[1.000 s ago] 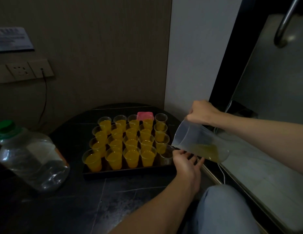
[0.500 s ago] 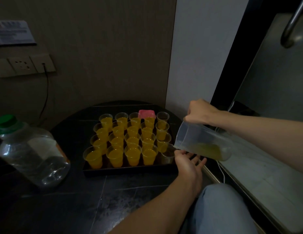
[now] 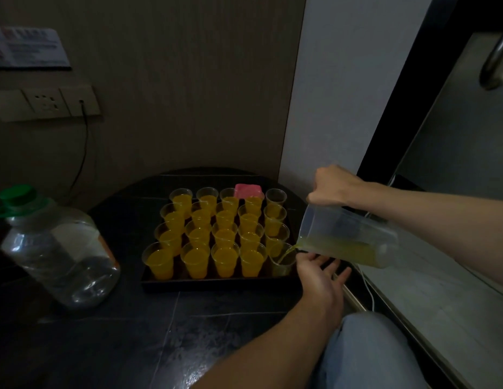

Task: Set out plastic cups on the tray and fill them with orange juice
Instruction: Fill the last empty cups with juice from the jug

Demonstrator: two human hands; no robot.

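Hidden: my right hand (image 3: 333,186) is covering the jug's handle, so I am not seeing the handle itself. The back cups are overlapping one another, and a pink block (image 3: 248,190) behind the fourth column is half masked by them; I cannot tell what it is.
Cut off: the sign (image 3: 28,49) on the wall and the metal bar (image 3: 496,60) at top right are running out of frame.
Hard to make out: the room is dim, and the corner cup's level is barely showing.
Cups: I am counting twenty, five columns by four rows, all standing upright on the tray (image 3: 216,283).
Full cups: most are showing bright orange juice near the brim.
Corner cup (image 3: 282,261): clear, at the near right corner of the tray, and taking a thin stream.
Jug (image 3: 347,238): one, clear plastic, tilted almost flat, spout just above the corner cup, a shallow layer of juice lying along its lower side.
Right hand: I am gripping the jug at its top, fingers closed round it.
Left hand (image 3: 319,276): I am resting it open beside the corner cup, fingers spread under the jug, holding nothing.
Bottle (image 3: 59,254): one, large and clear with a green cap, standing on the dark counter (image 3: 160,332) left of the tray.
Outlets (image 3: 45,102): one wall strip, with a black cord plugged in.
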